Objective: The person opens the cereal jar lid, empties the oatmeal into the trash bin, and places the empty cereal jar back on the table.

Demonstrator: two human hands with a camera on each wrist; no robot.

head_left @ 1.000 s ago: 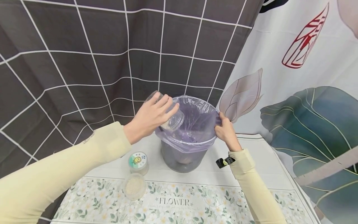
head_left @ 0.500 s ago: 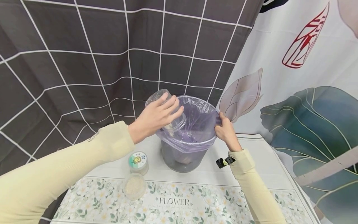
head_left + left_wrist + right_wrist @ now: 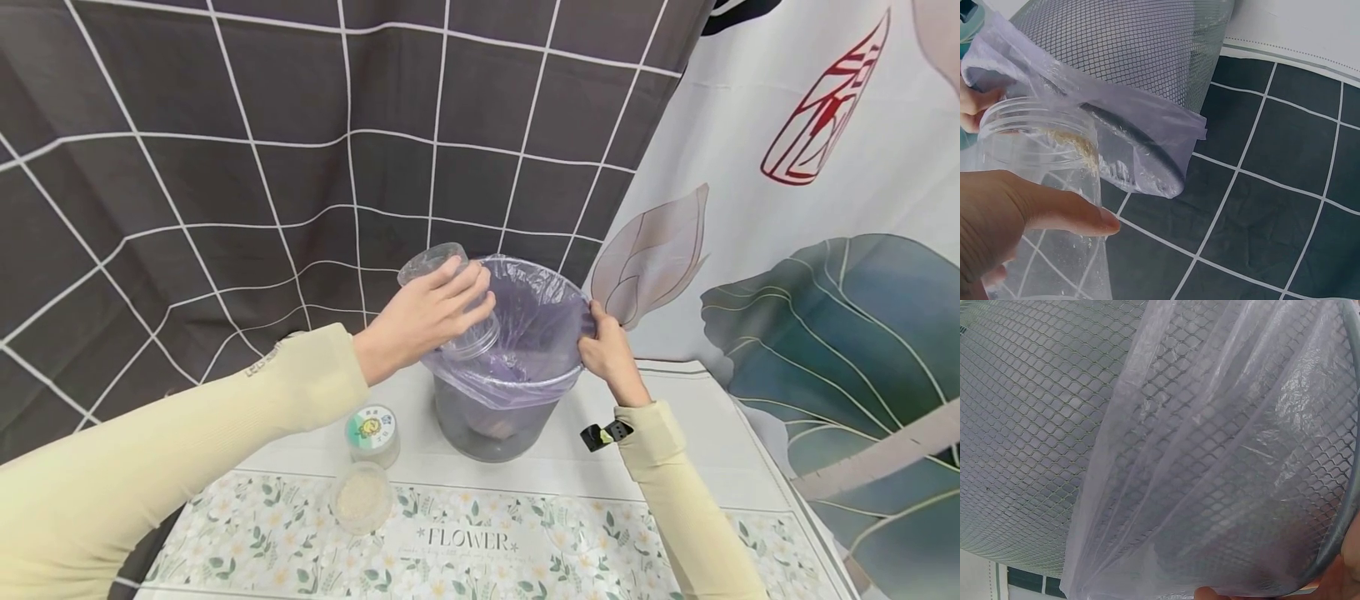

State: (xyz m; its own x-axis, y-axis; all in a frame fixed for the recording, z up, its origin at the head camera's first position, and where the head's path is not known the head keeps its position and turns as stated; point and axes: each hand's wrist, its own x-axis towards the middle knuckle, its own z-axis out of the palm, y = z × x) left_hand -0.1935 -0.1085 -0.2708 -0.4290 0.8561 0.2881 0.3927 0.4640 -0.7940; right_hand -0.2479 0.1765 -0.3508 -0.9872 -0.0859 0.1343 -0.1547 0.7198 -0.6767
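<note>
A clear jar (image 3: 474, 340) is upended over the left side of a mesh bin (image 3: 487, 429), its mouth down inside the rim; it tips more steeply than a second ago, and the pale grains seen at its mouth then no longer show there from the head. The left wrist view shows a few grains (image 3: 1075, 147) clinging inside the neck. The left hand (image 3: 431, 317) has its fingers curled round the jar, thumb along the side, and has shifted slightly toward the bin's middle; it hides much of the jar. The right hand (image 3: 606, 346) pinches the far-right rim through a purple bag (image 3: 543, 325), as before. Near the bin's left foot, unmoved, stand a labelled tub (image 3: 372, 429) and, nearer the person, a tub of pale grains (image 3: 363, 500); whether they touch I cannot tell. Under them lies a flowered tablecloth (image 3: 262, 533); a dark gridded curtain (image 3: 262, 92) hangs close behind the bin.
</note>
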